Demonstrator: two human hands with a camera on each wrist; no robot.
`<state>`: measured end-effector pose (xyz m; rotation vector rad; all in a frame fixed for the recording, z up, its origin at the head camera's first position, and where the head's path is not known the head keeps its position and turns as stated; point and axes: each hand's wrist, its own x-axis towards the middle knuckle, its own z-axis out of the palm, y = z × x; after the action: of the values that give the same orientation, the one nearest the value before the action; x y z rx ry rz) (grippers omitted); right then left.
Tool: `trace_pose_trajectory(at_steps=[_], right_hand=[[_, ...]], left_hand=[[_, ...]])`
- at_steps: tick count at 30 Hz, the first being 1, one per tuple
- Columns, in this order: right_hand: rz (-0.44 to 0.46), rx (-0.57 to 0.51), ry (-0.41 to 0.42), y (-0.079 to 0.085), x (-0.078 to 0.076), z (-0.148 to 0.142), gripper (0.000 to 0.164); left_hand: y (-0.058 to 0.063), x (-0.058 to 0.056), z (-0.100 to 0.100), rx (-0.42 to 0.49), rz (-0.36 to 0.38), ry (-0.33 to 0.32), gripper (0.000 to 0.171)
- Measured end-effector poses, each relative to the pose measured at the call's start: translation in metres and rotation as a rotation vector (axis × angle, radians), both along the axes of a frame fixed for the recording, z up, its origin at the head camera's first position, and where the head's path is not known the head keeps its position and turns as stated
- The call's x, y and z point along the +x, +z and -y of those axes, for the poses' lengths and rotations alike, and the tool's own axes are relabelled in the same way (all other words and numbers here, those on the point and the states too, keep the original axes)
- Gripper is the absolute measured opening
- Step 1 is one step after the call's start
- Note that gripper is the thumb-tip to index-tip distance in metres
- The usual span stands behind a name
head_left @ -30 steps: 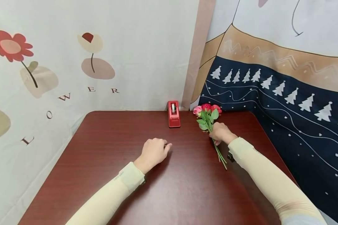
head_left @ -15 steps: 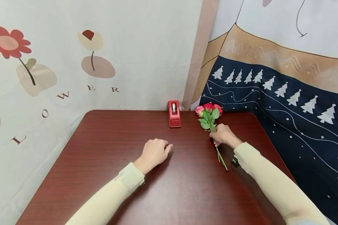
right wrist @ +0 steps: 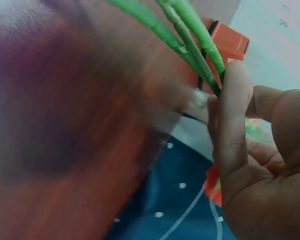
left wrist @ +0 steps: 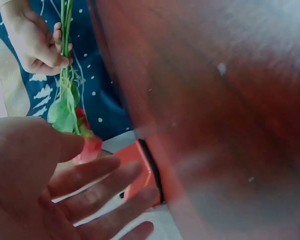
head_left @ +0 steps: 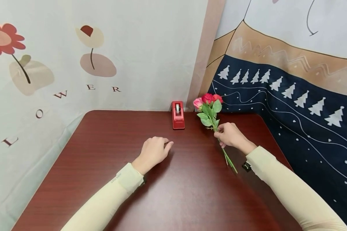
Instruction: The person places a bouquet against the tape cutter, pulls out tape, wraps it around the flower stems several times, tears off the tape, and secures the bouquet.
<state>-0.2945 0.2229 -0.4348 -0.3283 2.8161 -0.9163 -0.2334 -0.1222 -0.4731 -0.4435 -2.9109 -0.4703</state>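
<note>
A small bunch of roses, pink and red with green leaves, tilts up and left in the head view. My right hand pinches its green stems between thumb and fingers, below the leaves. In the left wrist view the stems run through that grip, and the blooms look raised off the table. My left hand is over the middle of the table with nothing in it. Its fingers are loosely extended, apart from any object.
A red tape dispenser stands near the back edge of the dark reddish table. Behind is a pale printed cloth. A navy cloth with white trees hangs along the right side.
My right hand, with the roses pinched in it, has lifted the blooms up from the table and shifted slightly right. My left hand has stayed nearly in place.
</note>
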Motion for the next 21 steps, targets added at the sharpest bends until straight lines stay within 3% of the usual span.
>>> trace_pose_trajectory(at_steps=[6,10,13,17,21], right_hand=[[-0.156,0.07,0.153,0.021,-0.004,0.024,0.02],[-0.312,0.154,0.328,0.029,-0.012,0.053,0.016],[-0.414,0.24,0.453,0.028,-0.018,0.079,0.013],[-0.421,0.355,0.582,0.018,-0.023,0.108,0.012],[-0.362,0.447,0.699,0.003,-0.028,0.133,0.01]], left_hand=[[0.01,0.003,-0.004,0.084,0.007,-0.07,0.03],[0.014,0.01,-0.011,0.084,-0.018,-0.106,0.036],[0.018,0.015,-0.017,0.095,-0.026,-0.178,0.041],[0.02,0.019,-0.024,0.074,-0.048,-0.266,0.039],[0.019,0.02,-0.028,0.032,-0.101,-0.199,0.039]])
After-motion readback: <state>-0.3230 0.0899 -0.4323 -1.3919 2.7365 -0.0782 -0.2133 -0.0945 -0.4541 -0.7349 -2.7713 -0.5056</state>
